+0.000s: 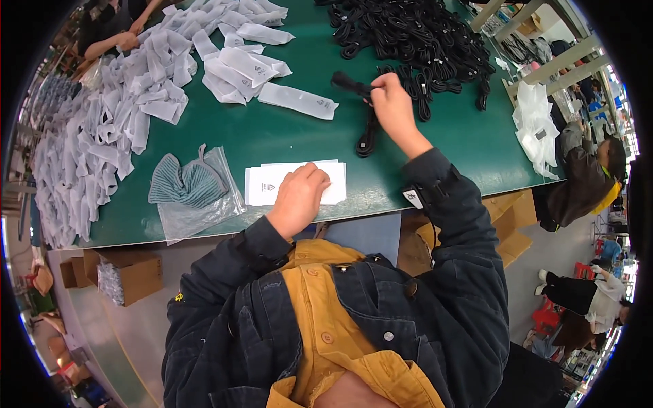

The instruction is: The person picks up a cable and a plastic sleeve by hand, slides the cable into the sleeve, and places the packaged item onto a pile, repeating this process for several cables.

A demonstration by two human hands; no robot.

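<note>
My right hand (393, 109) is closed around a bundled black cable (366, 136), lifted near the front of a large cable heap. Part of that bundle sticks out left of the fingers and part hangs below them. Near the table's front edge, my left hand (299, 197) lies over a neat stack of flat white bags (262, 187). Its fingers are bent together at the top bag; their tips are partly hidden. Just beyond the stack, several filled white bags (298, 100) lie loosely on the green table (224, 129).
Black coiled cables (415, 41) are heaped at the far right. A big pile of filled white bags (122, 115) covers the left side. A teal ribbed cloth (187, 182) rests on a clear plastic bag (204, 214). Across the table, another person's hand (126, 41) is beside the pile.
</note>
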